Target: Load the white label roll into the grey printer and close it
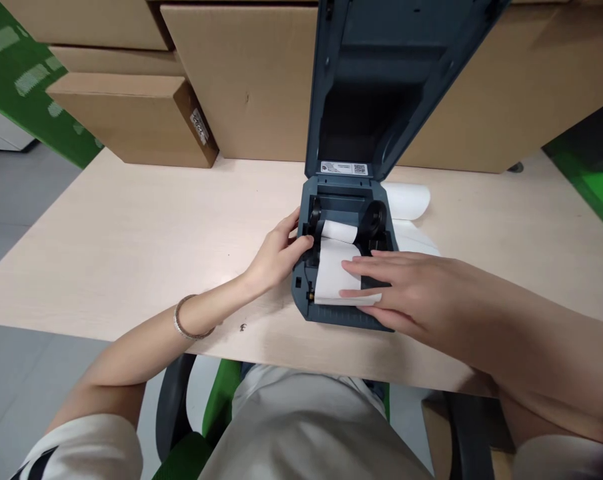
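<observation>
A dark blue-grey label printer [345, 320] sits on the table with its lid [391, 60] raised upright. Inside lies a small roll of white paper [339, 231], between two black holders, its strip drawn toward the printer's front. My left hand [276, 253] grips the printer's left wall, thumb over the rim and fingers outside. Across the strip's front end reach the outstretched fingers of my right hand [406, 290]. Index and middle fingers rest on the paper, and its folded front edge lies between the middle finger and the one below. My right thumb is hard to make out.
Curled white paper [409, 201] lies on the table [131, 253] behind the printer's right side. Large cardboard boxes [251, 87] line the back edge, with a flatter labelled box [126, 120] at the left. Chair armrests [174, 407] stand below the front edge.
</observation>
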{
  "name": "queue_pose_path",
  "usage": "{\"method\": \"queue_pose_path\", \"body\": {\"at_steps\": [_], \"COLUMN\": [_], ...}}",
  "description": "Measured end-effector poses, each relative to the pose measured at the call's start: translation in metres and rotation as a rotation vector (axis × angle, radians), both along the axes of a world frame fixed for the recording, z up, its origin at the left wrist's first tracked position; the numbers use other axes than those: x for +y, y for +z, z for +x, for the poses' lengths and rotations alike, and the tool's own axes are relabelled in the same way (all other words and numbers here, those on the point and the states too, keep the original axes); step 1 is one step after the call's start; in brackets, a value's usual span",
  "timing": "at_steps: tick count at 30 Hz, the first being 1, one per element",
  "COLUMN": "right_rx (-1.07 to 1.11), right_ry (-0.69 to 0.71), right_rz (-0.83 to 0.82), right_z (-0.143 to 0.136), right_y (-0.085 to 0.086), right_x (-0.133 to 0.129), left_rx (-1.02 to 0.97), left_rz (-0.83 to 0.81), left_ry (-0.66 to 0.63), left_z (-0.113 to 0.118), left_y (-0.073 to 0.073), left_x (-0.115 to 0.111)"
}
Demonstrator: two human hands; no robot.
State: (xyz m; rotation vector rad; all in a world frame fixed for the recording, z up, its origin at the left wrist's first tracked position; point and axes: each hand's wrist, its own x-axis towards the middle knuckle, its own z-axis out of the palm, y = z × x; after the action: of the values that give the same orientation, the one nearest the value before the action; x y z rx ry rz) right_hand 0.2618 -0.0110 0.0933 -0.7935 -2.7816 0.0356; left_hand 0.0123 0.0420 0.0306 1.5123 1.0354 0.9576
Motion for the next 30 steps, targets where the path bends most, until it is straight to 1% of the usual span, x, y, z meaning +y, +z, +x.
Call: {"method": "queue_pose_path", "body": {"at_steps": [3,9,13,16,20,23,28,30], "right_rx": [0.011,0.002,0.035,-0.001,-0.041,-0.036,-0.107,-0.107], "right_ry": [0.021,-0.001,0.004,0.01,-0.027,-0.031,-0.042,-0.032], "right_rz": [-0.005,-0.032,0.002,-0.004,-0.012,0.019,0.043,0.05], "right_z": [0.006,0.019,0.018,0.014,0.012,0.012,0.011,0.01], "right_y": [-0.006,-0.019,-0.02,-0.02,-0.021,-0.016,0.002,0.005], "right_x": [-0.001,-0.001,-0.001,0.0,0.0,-0.005,-0.013,-0.014], "left_rx": [-0.033,-0.045,-0.027,-0.027,-0.028,-0.016,-0.006,0.009], "left_rz": [-0.048,-0.107,-0.125,-0.129,-0.126,-0.124,-0.122,-0.103], "left_ry": [0.001,0.061,0.084,0.092,0.098,0.101,0.087,0.074], "left_z": [0.001,0.004,0.007,0.009,0.009,0.009,0.008,0.006], "left_y": [0.0,0.0,0.002,0.004,0.003,0.003,0.003,0.002], "left_x": [0.001,-0.001,-0.002,-0.002,-0.001,-0.002,-0.003,-0.002]}}
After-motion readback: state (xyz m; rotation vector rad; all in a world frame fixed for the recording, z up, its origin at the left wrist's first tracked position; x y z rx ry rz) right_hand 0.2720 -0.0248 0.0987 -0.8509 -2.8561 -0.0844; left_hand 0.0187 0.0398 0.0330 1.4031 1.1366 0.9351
